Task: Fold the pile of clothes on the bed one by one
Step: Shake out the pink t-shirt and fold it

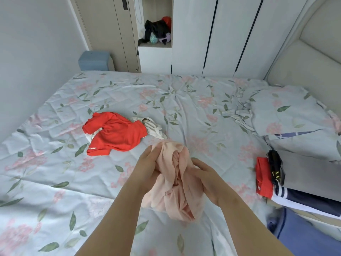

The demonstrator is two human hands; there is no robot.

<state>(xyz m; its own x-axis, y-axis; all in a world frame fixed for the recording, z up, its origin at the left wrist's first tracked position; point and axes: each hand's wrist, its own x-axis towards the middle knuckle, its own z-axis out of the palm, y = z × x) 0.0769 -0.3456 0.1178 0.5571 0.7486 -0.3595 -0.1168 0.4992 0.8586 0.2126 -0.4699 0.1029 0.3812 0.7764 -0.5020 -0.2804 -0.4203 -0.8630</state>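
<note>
pink cloth (175,183) bunched up, held above the bed (55,182) | left hand (147,169) grips its left side | right hand (206,180) grips its right side | red top (116,133) lies crumpled on a white cloth (153,126), behind | folded clothes (267,174) sit at right
</note>
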